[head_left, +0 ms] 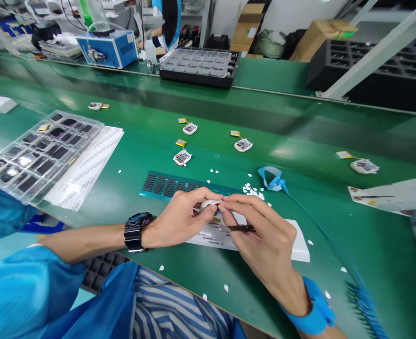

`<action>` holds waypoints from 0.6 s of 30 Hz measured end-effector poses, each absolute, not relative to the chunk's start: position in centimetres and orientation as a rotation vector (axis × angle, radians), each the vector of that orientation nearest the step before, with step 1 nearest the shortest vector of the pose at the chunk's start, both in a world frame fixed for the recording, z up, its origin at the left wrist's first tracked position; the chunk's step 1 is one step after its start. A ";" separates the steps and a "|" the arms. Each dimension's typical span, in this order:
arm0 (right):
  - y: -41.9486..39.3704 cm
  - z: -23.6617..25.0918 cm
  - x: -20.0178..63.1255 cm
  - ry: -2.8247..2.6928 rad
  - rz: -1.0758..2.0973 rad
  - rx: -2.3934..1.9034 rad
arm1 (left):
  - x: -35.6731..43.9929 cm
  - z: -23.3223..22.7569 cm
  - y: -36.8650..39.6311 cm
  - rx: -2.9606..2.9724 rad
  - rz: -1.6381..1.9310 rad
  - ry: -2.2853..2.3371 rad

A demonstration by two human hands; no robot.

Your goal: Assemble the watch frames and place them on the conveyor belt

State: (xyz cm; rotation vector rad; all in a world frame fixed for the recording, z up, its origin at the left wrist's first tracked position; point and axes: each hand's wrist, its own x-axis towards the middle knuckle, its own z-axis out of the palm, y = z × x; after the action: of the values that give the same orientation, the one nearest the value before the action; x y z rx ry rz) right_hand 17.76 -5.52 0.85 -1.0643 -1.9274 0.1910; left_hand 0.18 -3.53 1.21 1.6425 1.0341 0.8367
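Look, the left hand (183,217) pinches the small white case (207,204) between thumb and fingers, while the right hand (264,230), curled round a slim dark tool (241,228), has its fingertips at the case's right edge.

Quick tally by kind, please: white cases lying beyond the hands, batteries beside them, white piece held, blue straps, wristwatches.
White cases: 5
Batteries: 5
White piece held: 1
Blue straps: 2
Wristwatch: 1
Total: 14
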 end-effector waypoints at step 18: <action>-4.8 1.3 18.3 -1.502 1.020 -1.250 | 0.4 0.7 -3.6 1.390 0.861 1.042</action>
State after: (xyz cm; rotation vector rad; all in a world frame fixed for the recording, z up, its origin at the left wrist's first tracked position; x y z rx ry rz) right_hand 18.27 -4.76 1.33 -1.2503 -1.5023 1.0196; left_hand 0.40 -3.56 0.67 1.3903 1.0422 0.8606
